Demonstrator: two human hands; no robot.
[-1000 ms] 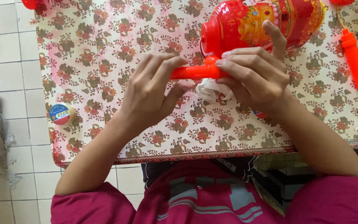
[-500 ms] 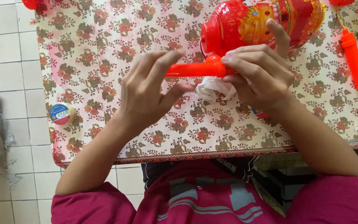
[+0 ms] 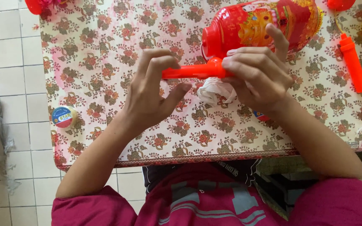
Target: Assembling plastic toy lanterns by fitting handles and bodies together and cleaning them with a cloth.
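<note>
Hands meet over a floral-patterned cloth [image 3: 105, 54] that covers a small table, above pale floor tiles [image 3: 9, 54]. Left hand [image 3: 149, 98] pinches the left end of a smooth orange plastic stick [image 3: 191, 72] between curled fingertips and thumb. Right hand [image 3: 258, 77] closes around the stick's right end, its knobbed tip just showing at the knuckles. Crumpled white material [image 3: 214, 90], soft and wrinkled, bunches under the right hand; what it is stays hard to make out. Glossy red lantern [image 3: 258, 25], rounded and printed in gold, lies just beyond the right hand, its far side cut off. Second orange stick [image 3: 353, 62] lies at the right. Small round tape roll [image 3: 63, 117] sits at the cloth's left edge.
</note>
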